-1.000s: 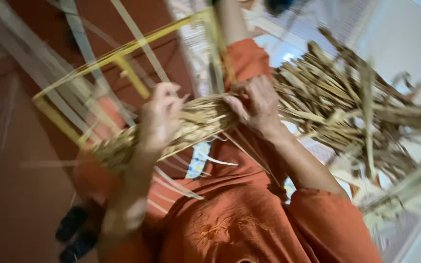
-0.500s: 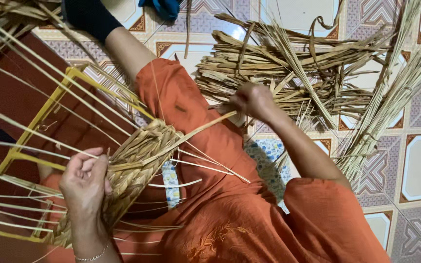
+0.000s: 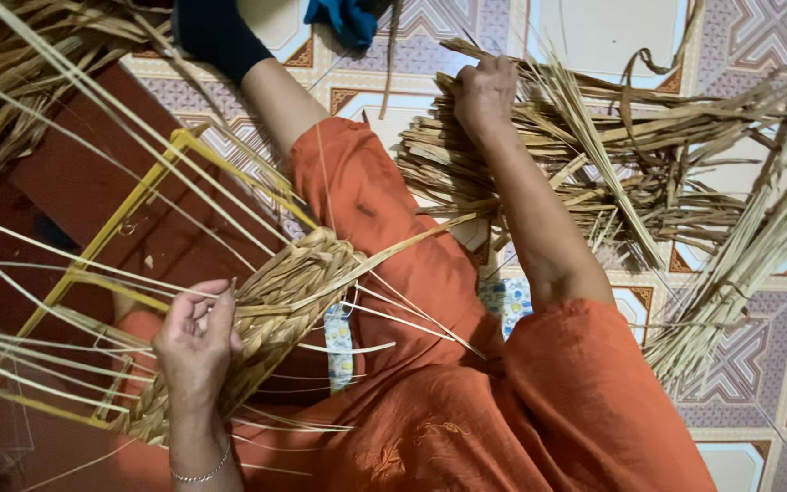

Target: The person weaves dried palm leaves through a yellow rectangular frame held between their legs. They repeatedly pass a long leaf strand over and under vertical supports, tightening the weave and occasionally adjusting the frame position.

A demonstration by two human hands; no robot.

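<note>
i sit on a floor of patterned tiles (image 3: pixel 749 364), pale squares with red and purple figures. my left hand (image 3: pixel 195 342) is low at the near left, fingers curled together and clamped on the woven straw braid (image 3: pixel 270 314), which runs up and right from my grip across my knee in the orange trousers (image 3: pixel 430 273). long thin strands (image 3: pixel 66 91) fan out from the braid over a yellow frame (image 3: pixel 152 187) standing on a dark red surface at the left. a thin bracelet (image 3: pixel 195 476) circles that wrist.

my right hand (image 3: pixel 485 91) is far out ahead, fingers bent down and closed into the heap of flat dried straw strips (image 3: pixel 612 164) spread on the tiles; i cannot tell how many strips it grips. a bundle of longer stalks (image 3: pixel 758 264) lies along the right side of the heap. beyond my knee, at the far edge, a dark blue cloth (image 3: pixel 216 36) and a brighter blue one (image 3: pixel 343 18) show.
</note>
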